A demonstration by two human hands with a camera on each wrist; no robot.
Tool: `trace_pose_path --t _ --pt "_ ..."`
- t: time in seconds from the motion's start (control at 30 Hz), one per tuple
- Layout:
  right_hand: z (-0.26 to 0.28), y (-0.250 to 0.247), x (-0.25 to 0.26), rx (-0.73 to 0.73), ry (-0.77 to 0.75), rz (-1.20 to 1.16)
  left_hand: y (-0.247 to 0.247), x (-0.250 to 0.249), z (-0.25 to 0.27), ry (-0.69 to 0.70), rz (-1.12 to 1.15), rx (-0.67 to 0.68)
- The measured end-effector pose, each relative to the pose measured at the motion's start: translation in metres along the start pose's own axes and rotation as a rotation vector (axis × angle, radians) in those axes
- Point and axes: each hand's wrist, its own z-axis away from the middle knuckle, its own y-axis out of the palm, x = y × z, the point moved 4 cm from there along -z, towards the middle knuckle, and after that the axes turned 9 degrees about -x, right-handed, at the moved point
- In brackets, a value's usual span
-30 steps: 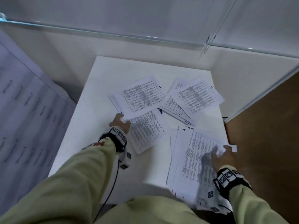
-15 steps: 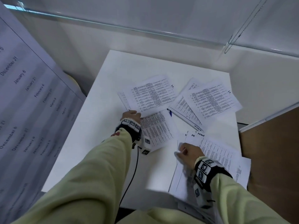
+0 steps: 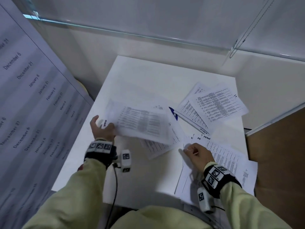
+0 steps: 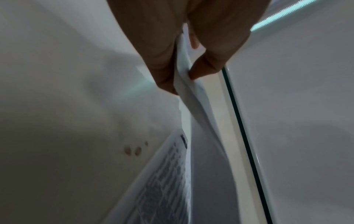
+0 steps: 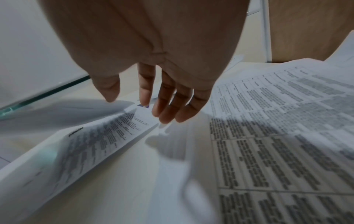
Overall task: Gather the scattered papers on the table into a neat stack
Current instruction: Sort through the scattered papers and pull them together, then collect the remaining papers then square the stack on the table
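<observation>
Printed white papers lie scattered on the white table (image 3: 148, 76). My left hand (image 3: 105, 125) pinches one edge of a printed sheet (image 3: 142, 124) and holds it tilted above the table; in the left wrist view thumb and fingers (image 4: 203, 68) squeeze the sheet's edge (image 4: 184, 84). Another sheet (image 3: 156, 147) lies flat under it. An overlapping pile (image 3: 214, 104) sits at the far right. My right hand (image 3: 189, 149) hovers at the left edge of the near-right pile (image 3: 229, 161); its fingers (image 5: 164, 106) hang loose and hold nothing.
A blue-cornered item (image 3: 173, 112) pokes out from under the far-right pile. A large board printed with dates (image 3: 24, 113) leans along the table's left side. A glass partition edge (image 3: 132, 33) runs behind. A brown surface (image 3: 280, 154) lies off the table's right edge.
My left hand has lifted the upper-left sheet off the table and tilted it. My right hand has come from the pile's right side to its left edge.
</observation>
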Motion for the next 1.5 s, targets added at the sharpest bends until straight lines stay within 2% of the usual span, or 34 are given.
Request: trace_pose_path --t 0.1,0.17,0.23,0.3,0.37,0.43,0.5,0.6,0.67,0.77,0.83,0.93,1.0,1.13,1.2,1.27,1.37,1.43,1.5 --pt "0.004 0.014 0.017 -0.009 -0.075 -0.017 -0.036 -0.01 0.003 -0.065 0.037 0.086" --pt "0.009 0.031 0.035 0.048 -0.153 0.052 -0.045 -0.027 0.009 -0.031 0.042 0.232" --pt "0.016 0.05 0.058 0.103 -0.202 0.07 -0.049 -0.047 0.02 0.096 -0.047 0.43" --pt "0.023 0.069 0.081 0.166 -0.228 0.042 -0.05 -0.072 0.04 0.296 -0.178 0.631" --pt "0.033 0.082 0.101 0.241 -0.246 -0.115 -0.047 -0.093 0.062 0.437 -0.226 0.836" --pt "0.04 0.085 0.114 0.282 -0.25 -0.361 -0.044 -0.108 0.07 0.54 -0.26 0.937" --pt "0.047 0.076 0.118 0.244 -0.248 -0.454 -0.04 -0.116 0.061 0.61 -0.333 0.879" --pt "0.054 0.051 0.108 0.153 -0.246 -0.453 -0.033 -0.115 0.044 0.585 -0.378 0.682" --pt "0.053 0.032 0.087 0.061 -0.24 -0.385 -0.023 -0.099 0.038 0.502 -0.456 0.582" --pt "0.049 0.0 0.047 -0.033 -0.128 -0.32 0.001 -0.053 0.035 0.272 -0.63 0.54" --pt "0.048 -0.023 0.009 -0.119 0.026 -0.312 0.017 -0.018 0.041 0.15 -0.783 0.568" --pt "0.05 -0.059 -0.05 -0.257 0.265 -0.234 0.038 0.028 0.073 0.278 -1.246 0.726" --pt "0.051 -0.077 -0.083 -0.337 0.371 -0.133 0.047 0.044 0.101 0.349 -1.426 0.798" --pt "0.062 -0.1 -0.114 -0.423 0.546 0.061 0.058 0.072 0.12 0.492 -1.565 0.928" --pt "0.068 -0.103 -0.116 -0.441 0.596 0.109 0.054 0.076 0.116 0.529 -1.567 0.942" --pt "0.067 -0.099 -0.112 -0.469 0.565 0.1 0.047 0.069 0.11 0.574 -1.487 0.897" --pt "0.06 -0.081 -0.09 -0.546 0.404 0.171 0.024 0.062 0.095 0.62 -1.447 0.783" --pt "0.05 -0.059 -0.066 -0.47 0.266 0.296 0.004 0.065 0.082 0.607 -1.468 0.721" --pt "0.041 -0.024 -0.032 -0.283 0.111 0.288 -0.012 0.068 0.072 0.596 -1.45 0.679"
